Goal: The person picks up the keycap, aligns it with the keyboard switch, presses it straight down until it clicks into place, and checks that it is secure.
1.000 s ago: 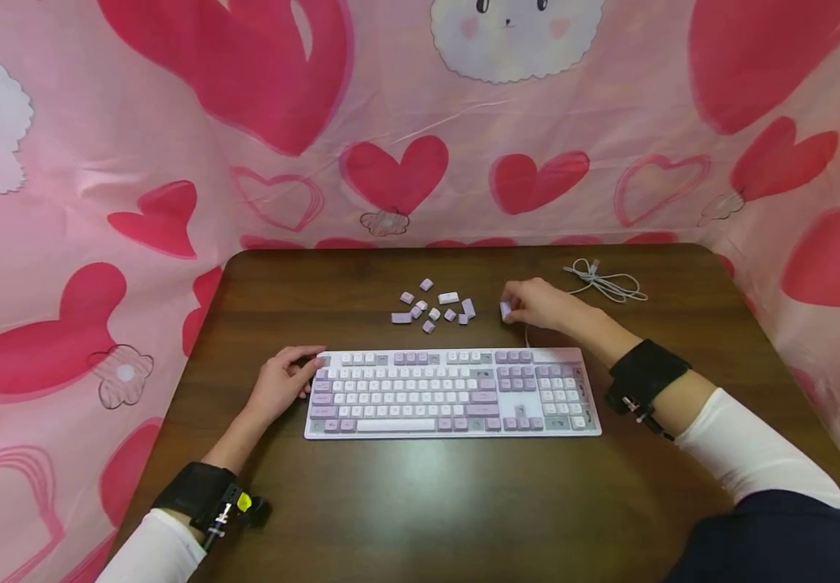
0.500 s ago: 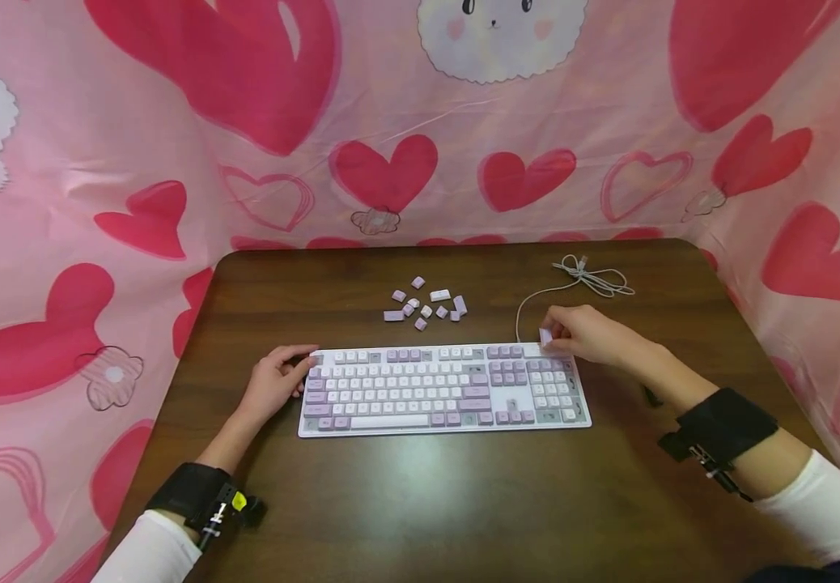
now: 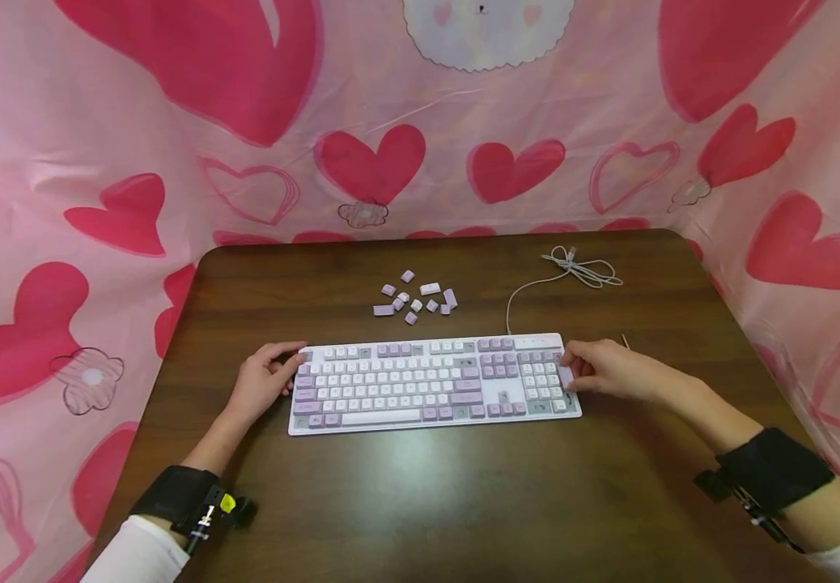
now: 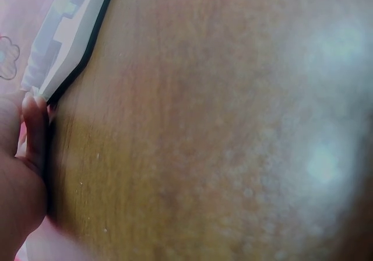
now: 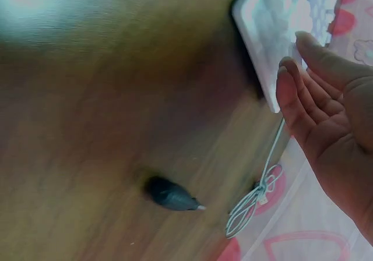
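A white and lilac computer keyboard (image 3: 383,419) lies across the table, with several grey bare spots among its keys. My left hand (image 3: 263,378) holds its far left corner, thumb on the top edge; the left wrist view shows the fingers (image 4: 36,121) at that corner. My right hand (image 3: 613,368) pinches a long lilac keycap (image 3: 566,376) between thumb and fingertips, right at the number pad's right column. In the right wrist view the fingers (image 5: 287,89) partly hide that keycap. Behind the keyboard lie loose lilac keycaps (image 3: 383,310) and a white keycap (image 3: 430,288).
A pale cable (image 3: 518,291) runs from the keyboard's back edge to a tied bundle (image 3: 586,269) at the back right. A black bulb-shaped tool (image 5: 170,194) with a thin tip lies right of the keyboard. Pink heart-printed cloth (image 3: 260,194) surrounds the table.
My right hand has carried the lilac keycap from behind the keyboard rightward, then down to the number pad's right column. My left hand stays at the keyboard's corner. The head view shifts slightly.
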`<state>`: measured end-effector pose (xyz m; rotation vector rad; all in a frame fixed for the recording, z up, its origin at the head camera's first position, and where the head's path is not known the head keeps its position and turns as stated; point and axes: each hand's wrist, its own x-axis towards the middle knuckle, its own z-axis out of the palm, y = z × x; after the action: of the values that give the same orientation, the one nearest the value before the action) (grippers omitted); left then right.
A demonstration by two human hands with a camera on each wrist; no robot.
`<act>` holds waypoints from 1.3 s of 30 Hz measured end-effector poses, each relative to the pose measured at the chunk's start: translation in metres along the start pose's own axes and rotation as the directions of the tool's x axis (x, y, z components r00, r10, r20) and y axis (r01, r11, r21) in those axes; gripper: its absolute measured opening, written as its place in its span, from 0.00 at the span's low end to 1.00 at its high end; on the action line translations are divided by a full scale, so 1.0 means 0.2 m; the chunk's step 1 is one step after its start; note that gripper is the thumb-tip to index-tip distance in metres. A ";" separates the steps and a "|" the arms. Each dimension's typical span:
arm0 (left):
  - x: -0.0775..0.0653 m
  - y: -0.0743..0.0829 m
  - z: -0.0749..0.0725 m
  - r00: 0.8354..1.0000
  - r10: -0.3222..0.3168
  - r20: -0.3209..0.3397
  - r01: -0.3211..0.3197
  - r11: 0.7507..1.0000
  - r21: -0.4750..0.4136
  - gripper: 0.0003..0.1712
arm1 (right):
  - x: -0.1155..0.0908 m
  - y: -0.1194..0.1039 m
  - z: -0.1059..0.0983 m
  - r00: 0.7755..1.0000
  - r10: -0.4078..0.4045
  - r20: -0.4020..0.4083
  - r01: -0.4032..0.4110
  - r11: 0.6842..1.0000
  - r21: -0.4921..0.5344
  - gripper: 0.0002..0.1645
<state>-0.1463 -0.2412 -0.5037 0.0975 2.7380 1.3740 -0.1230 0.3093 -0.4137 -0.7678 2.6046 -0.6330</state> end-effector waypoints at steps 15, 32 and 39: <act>0.00 0.01 0.00 1.000 -0.015 0.017 0.015 1.000 -0.005 0.24 | -0.07 0.03 0.07 0.997 -0.060 0.045 0.057 0.996 0.064 0.16; 0.00 0.01 -0.01 1.000 -0.009 0.020 0.009 1.000 -0.003 0.23 | -0.06 0.02 0.07 0.996 -0.034 0.079 0.030 0.998 0.057 0.16; 0.00 0.00 -0.01 1.000 -0.008 0.009 0.008 1.000 -0.002 0.24 | -0.05 -0.02 0.07 0.995 -0.078 0.065 0.080 0.997 -0.025 0.16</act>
<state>-0.1466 -0.2416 -0.5022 0.0927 2.7264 1.3707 -0.1071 0.3066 -0.4217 -0.8885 2.5400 -0.5859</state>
